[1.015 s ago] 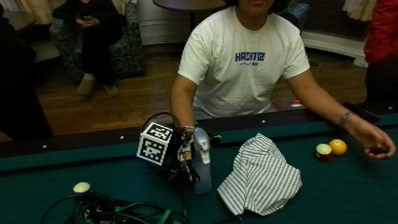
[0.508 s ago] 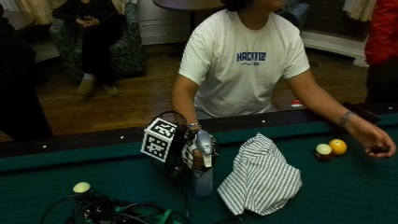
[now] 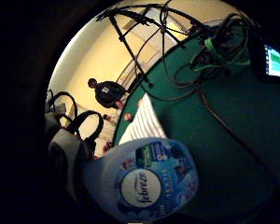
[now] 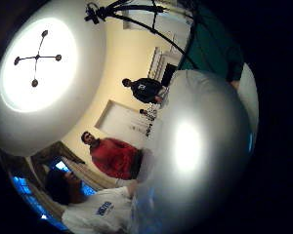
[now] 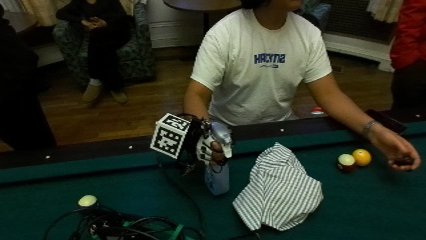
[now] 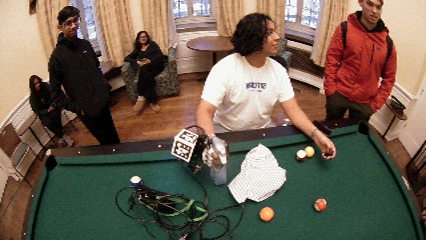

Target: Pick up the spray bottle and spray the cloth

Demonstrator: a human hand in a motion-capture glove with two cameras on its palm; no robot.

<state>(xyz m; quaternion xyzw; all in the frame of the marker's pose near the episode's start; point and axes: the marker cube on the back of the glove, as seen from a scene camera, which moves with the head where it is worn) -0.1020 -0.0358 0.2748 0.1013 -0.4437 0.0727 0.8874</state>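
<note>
On the green felt pool table (image 5: 100,175), outside view: pale blue plastic spray bottle (image 5: 217,175), upright; gloved right hand (image 5: 208,147) curled round its white trigger head. Grey-striped white cloth (image 5: 279,190), crumpled, just beside. Bare left hand (image 5: 399,155) near two billiard balls (image 5: 353,159).
Little-finger palm view: bottle label (image 3: 144,184) close; cloth (image 3: 142,123) beyond.
Thumb palm view: bottle's pale body (image 4: 200,146) fills frame.
Wide view: black cable tangle (image 6: 166,207) nearby.
Risk, judged: nozzle direction unclear; spray may miss cloth and wet felt.

My right hand (image 5: 208,148) covers the spray bottle (image 5: 217,176) neck; trigger hidden. Nozzle direction toward the cloth (image 5: 279,190) indeterminate.
</note>
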